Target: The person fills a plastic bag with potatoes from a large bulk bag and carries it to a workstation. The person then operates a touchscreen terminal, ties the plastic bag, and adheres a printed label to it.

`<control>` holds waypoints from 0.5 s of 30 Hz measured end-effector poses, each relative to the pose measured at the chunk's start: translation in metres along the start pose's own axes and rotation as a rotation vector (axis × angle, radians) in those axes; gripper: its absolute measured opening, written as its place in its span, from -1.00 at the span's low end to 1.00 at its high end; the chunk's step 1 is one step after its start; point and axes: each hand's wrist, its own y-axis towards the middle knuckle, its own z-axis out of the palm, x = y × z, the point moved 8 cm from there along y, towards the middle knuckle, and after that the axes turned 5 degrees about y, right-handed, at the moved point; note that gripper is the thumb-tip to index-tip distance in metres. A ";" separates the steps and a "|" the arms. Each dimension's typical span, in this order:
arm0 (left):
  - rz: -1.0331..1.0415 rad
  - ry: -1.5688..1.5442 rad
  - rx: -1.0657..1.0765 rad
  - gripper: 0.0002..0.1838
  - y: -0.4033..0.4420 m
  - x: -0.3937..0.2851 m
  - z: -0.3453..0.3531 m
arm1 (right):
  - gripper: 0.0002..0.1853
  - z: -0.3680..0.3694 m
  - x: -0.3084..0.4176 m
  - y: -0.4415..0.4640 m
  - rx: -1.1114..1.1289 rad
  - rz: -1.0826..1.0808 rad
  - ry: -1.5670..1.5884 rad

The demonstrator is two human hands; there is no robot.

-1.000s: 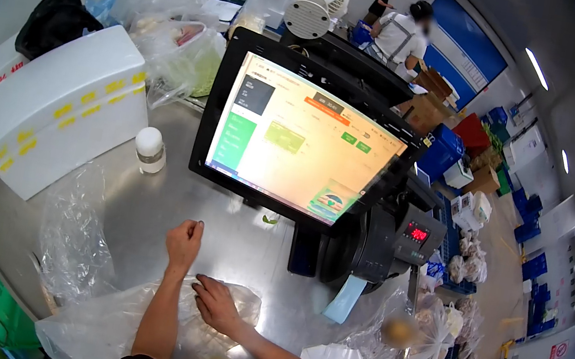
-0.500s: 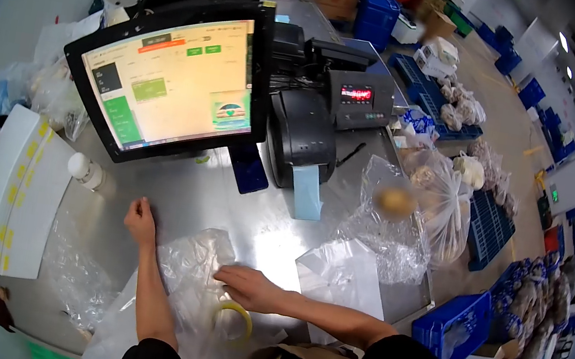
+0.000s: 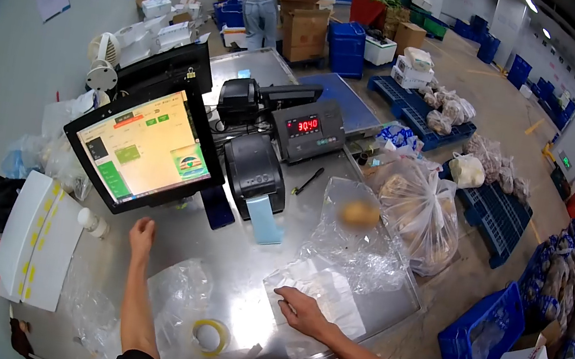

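Note:
My left hand [image 3: 142, 235] is raised over the metal table, just below the lit monitor [image 3: 145, 149]. Its fingers are curled in, and nothing shows in them. On the right, my right hand [image 3: 302, 312] lies over flat white plastic sheets [image 3: 340, 297], fingers partly stretched and pointing left; I see no object in its grasp. Between my forearms are a crumpled clear plastic bag [image 3: 180, 290] and a roll of yellow tape [image 3: 223, 340]. Past my right hand, a round yellowish item [image 3: 359, 214], blurred, is on or in a clear plastic bag [image 3: 328, 231].
A black label printer [image 3: 253, 170] with a pale blue strip stands beside a scale display [image 3: 307, 126]. Left are a white bottle [image 3: 94, 223] and a foam box [image 3: 41, 238]. A filled clear bag [image 3: 421, 216] sits at the right edge, near a blue crate [image 3: 482, 330]. Two people are behind.
My right hand has moved right, from the crumpled clear bag to the white sheets. My left hand stays near the monitor. The view has tilted up, bringing the people at the back into sight.

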 end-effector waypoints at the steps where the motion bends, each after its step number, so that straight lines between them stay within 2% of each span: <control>1: 0.029 0.005 0.078 -0.70 -0.007 -0.021 0.025 | -0.70 -0.008 -0.001 0.004 -0.011 0.005 -0.009; 4: 0.061 0.107 0.307 -0.67 -0.030 -0.044 0.094 | -0.70 -0.029 0.001 0.012 -0.067 -0.073 -0.008; 6: 0.000 0.134 0.440 -0.63 -0.057 -0.057 0.137 | -0.70 -0.040 0.003 0.019 -0.070 -0.073 0.000; 10: -0.103 0.129 0.527 -0.53 -0.081 -0.043 0.199 | -0.70 -0.061 0.001 0.029 -0.085 -0.088 -0.001; 15: -0.164 0.062 0.571 -0.45 -0.098 -0.041 0.244 | -0.70 -0.084 -0.025 0.028 -0.070 -0.031 -0.018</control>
